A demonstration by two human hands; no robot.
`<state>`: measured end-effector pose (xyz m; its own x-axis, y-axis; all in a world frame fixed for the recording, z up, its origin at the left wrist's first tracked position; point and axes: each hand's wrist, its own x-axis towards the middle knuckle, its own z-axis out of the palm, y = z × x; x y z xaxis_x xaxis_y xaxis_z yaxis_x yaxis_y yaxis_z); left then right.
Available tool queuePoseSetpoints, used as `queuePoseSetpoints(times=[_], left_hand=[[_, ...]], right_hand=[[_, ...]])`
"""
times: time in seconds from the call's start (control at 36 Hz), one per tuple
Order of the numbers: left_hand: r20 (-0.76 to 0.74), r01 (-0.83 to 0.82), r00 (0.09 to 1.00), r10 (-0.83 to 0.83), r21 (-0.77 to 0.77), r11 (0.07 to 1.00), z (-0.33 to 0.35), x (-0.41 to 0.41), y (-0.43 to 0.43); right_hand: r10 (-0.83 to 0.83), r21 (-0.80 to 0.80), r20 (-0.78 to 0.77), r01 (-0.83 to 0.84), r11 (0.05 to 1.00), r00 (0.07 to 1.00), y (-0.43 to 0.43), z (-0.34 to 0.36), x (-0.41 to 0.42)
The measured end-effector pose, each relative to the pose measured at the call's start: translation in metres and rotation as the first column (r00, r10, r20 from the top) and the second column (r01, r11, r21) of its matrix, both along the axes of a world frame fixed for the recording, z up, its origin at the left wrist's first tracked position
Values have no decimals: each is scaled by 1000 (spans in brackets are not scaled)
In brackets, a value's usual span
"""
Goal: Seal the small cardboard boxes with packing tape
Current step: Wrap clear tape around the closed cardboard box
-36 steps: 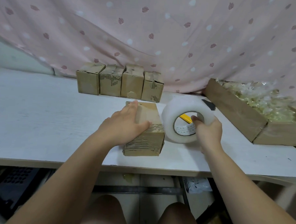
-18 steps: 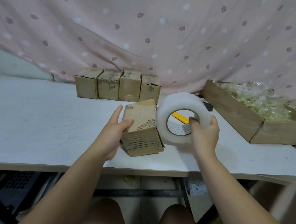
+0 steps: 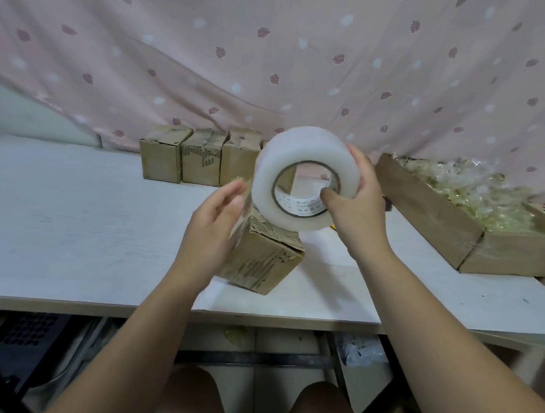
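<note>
Evidently untaped as yet, the small box [image 3: 262, 262] is steadied tilted on the tabletop [image 3: 74, 227] by the left hand's [image 3: 210, 225] relaxed fingers [image 3: 234, 191], the tape roll [image 3: 302, 157] gripped above it by the right hand [image 3: 359, 211].

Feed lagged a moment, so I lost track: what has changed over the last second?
The right hand lifted the roll off the table, up over the box, thumb in its core. The left hand left the box top for its left side; whether it grips is unclear. The box tipped up from lying flat. The back boxes and the tray stayed put.
</note>
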<state>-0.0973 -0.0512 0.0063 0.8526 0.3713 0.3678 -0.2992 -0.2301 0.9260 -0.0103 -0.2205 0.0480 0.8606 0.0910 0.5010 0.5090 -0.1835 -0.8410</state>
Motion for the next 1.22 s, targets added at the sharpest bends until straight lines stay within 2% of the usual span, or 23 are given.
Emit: queuePoseSetpoints(times=[0.06,0.14,0.25,0.36,0.56,0.67,0.89,1.03,1.22], left_hand=[[30,132,991,-132,-3,991,6,3,6],[-86,254,965,-248,75,964,9,10,17],[-200,188,964,-174,56,981,3,18,27],[-215,178,960,-181,-37,983,-7,15,27],[-222,147,962,-160,-75,986,-7,18,26],[-331,97,941,-74,53,994,-5,18,26],[-319,98,947,-35,186,978,-4,16,23],[-318,82,948,-17,192,978,-6,17,22],[-314,82,949,-15,201,976,-5,18,21]], right_hand=[[-13,-46,35,15,999,999,5,5,0],[-11,-104,59,17,994,998,16,13,2],[86,-158,29,-80,984,996,31,21,1],[178,-112,-98,-189,976,979,46,11,0],[151,-70,-291,-178,981,945,48,0,3],[112,-69,-295,-138,988,949,40,7,9],[-13,-66,-220,-1,998,975,23,19,16],[-87,-99,-170,70,993,982,5,15,16],[-119,-40,-191,114,993,974,4,12,12]])
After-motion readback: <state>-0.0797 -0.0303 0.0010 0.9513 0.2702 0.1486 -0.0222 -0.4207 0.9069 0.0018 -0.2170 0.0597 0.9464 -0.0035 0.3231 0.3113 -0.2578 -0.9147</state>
